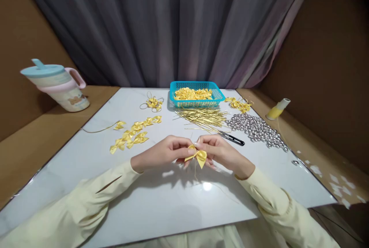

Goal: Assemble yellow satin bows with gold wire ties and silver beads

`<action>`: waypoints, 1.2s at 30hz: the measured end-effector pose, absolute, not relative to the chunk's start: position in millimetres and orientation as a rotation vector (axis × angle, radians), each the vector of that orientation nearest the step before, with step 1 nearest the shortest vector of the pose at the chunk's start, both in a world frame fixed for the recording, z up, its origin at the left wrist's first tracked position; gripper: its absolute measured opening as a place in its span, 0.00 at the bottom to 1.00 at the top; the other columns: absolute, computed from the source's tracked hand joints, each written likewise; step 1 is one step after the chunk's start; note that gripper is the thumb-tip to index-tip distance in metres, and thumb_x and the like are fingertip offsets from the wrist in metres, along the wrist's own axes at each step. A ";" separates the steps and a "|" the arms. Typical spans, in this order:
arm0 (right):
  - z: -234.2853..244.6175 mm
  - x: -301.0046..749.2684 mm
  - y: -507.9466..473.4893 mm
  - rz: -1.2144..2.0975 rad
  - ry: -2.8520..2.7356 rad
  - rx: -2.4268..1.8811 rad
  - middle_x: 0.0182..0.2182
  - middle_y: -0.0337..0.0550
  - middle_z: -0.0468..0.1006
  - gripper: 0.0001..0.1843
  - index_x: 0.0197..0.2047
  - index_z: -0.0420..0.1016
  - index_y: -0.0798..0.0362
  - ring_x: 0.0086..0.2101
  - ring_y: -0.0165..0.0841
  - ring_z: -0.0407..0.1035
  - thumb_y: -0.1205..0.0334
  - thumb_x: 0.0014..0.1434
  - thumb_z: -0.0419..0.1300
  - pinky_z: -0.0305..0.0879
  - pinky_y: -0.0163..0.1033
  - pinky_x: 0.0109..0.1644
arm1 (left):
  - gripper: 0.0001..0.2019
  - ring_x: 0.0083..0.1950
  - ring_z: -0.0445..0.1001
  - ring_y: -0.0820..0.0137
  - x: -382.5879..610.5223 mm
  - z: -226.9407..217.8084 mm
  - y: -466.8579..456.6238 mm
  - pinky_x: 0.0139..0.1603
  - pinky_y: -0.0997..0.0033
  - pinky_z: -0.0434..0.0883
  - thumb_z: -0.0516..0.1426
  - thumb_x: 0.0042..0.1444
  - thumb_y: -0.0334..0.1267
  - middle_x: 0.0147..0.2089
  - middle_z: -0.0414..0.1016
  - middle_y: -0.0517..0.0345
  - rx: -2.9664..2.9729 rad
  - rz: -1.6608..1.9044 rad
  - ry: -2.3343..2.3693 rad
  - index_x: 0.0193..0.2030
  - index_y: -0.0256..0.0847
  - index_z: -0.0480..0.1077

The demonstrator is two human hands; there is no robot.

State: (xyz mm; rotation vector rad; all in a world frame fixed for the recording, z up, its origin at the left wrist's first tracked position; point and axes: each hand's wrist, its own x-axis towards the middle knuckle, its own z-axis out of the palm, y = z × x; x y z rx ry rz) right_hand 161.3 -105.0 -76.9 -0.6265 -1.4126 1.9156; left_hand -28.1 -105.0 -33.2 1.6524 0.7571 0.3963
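Both my hands meet over the middle of the white table [161,209], pinching a small yellow ribbon bow [198,156] between them. My left hand [165,152] grips the bow's left side with closed fingers. My right hand [219,150] grips its right side, fingers closed too. A thin gold wire hangs down from the bow. Black snips [232,138] lie just beyond my right hand.
Finished yellow bows [135,132] lie in a row at the left. A blue basket [196,94] of yellow ribbon pieces stands at the back. Gold wires [201,117], silver beads [256,128], a thread spool [277,109] and a pastel mug [57,82] surround them.
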 end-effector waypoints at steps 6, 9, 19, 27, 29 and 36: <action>-73.9 157.6 -106.6 1.802 -1.336 -0.649 0.12 0.28 0.59 0.13 0.24 0.66 0.56 0.12 0.19 0.51 0.58 0.55 0.60 0.48 0.26 0.15 | 0.14 0.23 0.57 0.80 -24.8 -33.9 -107.3 0.25 0.78 0.56 0.52 0.58 0.43 0.22 0.65 0.64 1.689 0.445 0.819 0.27 0.34 0.68; -73.2 155.4 -108.0 1.831 -1.328 -0.660 0.13 0.28 0.57 0.15 0.22 0.64 0.56 0.13 0.19 0.46 0.58 0.53 0.61 0.44 0.26 0.15 | 0.13 0.23 0.58 0.79 -24.3 -35.9 -107.4 0.24 0.78 0.55 0.54 0.57 0.42 0.22 0.65 0.64 1.663 0.422 0.801 0.28 0.34 0.67; -73.9 151.2 -112.0 1.761 -1.377 -0.796 0.15 0.29 0.57 0.17 0.22 0.62 0.56 0.16 0.19 0.47 0.54 0.52 0.61 0.41 0.28 0.18 | 0.10 0.21 0.59 0.79 -25.3 -44.2 -104.1 0.23 0.79 0.55 0.57 0.54 0.39 0.20 0.64 0.65 1.585 0.383 0.770 0.32 0.33 0.72; -77.4 154.6 -97.1 1.695 -1.218 -0.790 0.14 0.26 0.47 0.18 0.20 0.58 0.55 0.15 0.19 0.39 0.57 0.51 0.61 0.35 0.28 0.17 | 0.08 0.21 0.64 0.78 -15.4 -52.2 -120.8 0.23 0.81 0.61 0.58 0.52 0.38 0.18 0.68 0.62 1.542 0.103 0.623 0.30 0.34 0.73; -78.6 155.4 -91.8 1.659 -1.186 -0.806 0.14 0.26 0.47 0.18 0.19 0.58 0.55 0.15 0.18 0.38 0.58 0.51 0.62 0.35 0.28 0.17 | 0.08 0.21 0.64 0.79 -14.2 -53.6 -121.8 0.23 0.81 0.61 0.59 0.52 0.38 0.19 0.69 0.62 1.524 0.076 0.622 0.30 0.34 0.73; -88.7 173.1 -58.5 1.453 -1.069 -0.843 0.13 0.25 0.46 0.15 0.20 0.59 0.54 0.14 0.18 0.38 0.60 0.48 0.63 0.34 0.28 0.16 | 0.05 0.21 0.65 0.79 -10.8 -72.6 -129.2 0.24 0.82 0.62 0.61 0.50 0.34 0.19 0.69 0.62 1.338 -0.094 0.482 0.29 0.34 0.73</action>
